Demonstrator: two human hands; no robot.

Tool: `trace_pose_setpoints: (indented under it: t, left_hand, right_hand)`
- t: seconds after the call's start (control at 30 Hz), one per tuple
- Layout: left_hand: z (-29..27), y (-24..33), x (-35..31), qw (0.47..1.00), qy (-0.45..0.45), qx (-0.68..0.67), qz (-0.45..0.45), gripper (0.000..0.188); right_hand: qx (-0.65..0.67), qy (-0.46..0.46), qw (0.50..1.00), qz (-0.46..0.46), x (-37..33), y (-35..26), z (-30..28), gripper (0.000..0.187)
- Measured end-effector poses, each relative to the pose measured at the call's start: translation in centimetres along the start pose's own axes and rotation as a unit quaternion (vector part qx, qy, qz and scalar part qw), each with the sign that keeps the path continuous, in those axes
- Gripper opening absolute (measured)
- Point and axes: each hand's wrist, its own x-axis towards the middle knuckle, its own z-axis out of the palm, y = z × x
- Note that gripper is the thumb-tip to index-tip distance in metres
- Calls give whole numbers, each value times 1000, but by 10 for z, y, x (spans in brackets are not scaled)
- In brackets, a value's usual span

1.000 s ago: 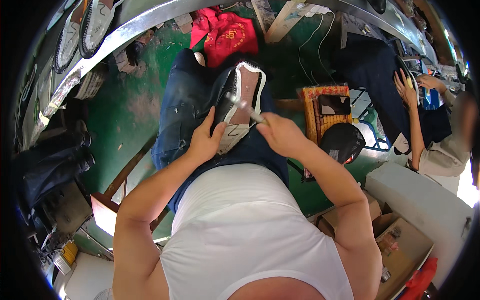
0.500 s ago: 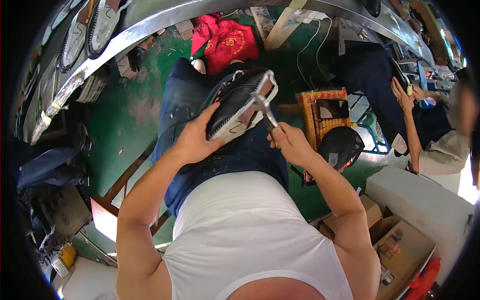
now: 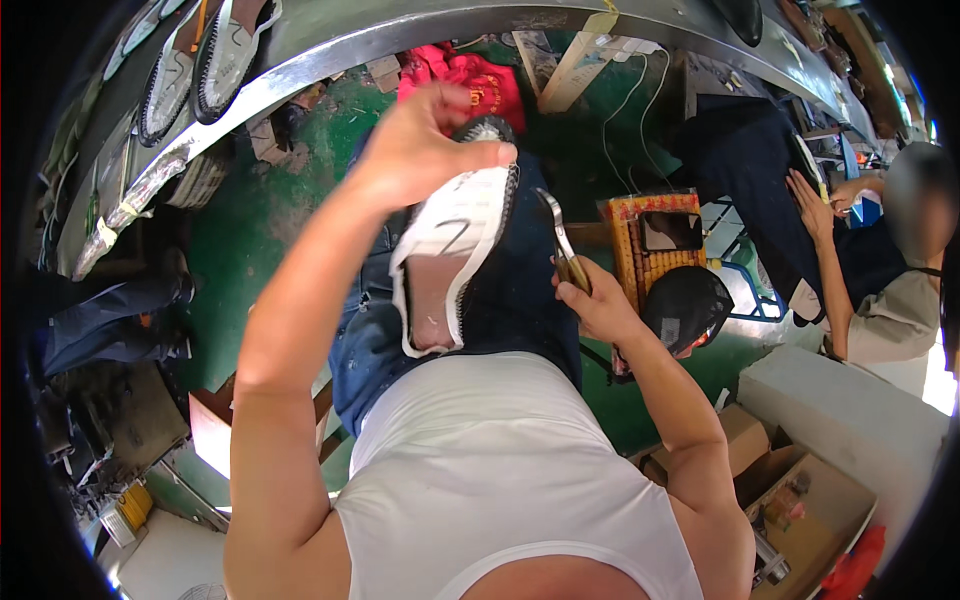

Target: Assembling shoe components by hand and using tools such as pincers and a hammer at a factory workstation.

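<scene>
My left hand, partly blurred, grips the far end of a black shoe upper. The underside of the upper faces up: white along the far part, brownish at the near end, with a dark toothed edge around it. It is held above my lap. To the right of it, my right hand is closed around the handles of a pair of pliers. Their curved silver jaws point away from me, apart from the upper.
Unfinished shoes lie on the metal-edged bench ahead. Right of my legs are a beaded seat cover, a phone and a black cap. A co-worker's hand is farther right. A cardboard box stands behind.
The upper has turned over, its underside now up and its brownish end toward me. My left hand has moved from its near end to its far end. The pliers have come away from its edge.
</scene>
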Motion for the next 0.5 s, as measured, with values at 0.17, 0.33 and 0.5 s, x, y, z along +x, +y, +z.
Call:
trace_pose_setpoints:
  t: [0.17, 0.33, 0.5]
  left_hand:
    - [41, -123, -50, 994, -93, -16, -58, 70]
    - [37, -114, -83, 980, -16, 30, -195, 34]
    - [50, -95, -79, 982, 69, 131, -119, 25]
  right_hand:
    - [-113, -26, 993, 22, 0, -24, 8, 21]
    - [-187, -102, 977, -16, 10, -42, 10, 19]
    - [-145, -206, 963, 97, 32, -55, 15, 25]
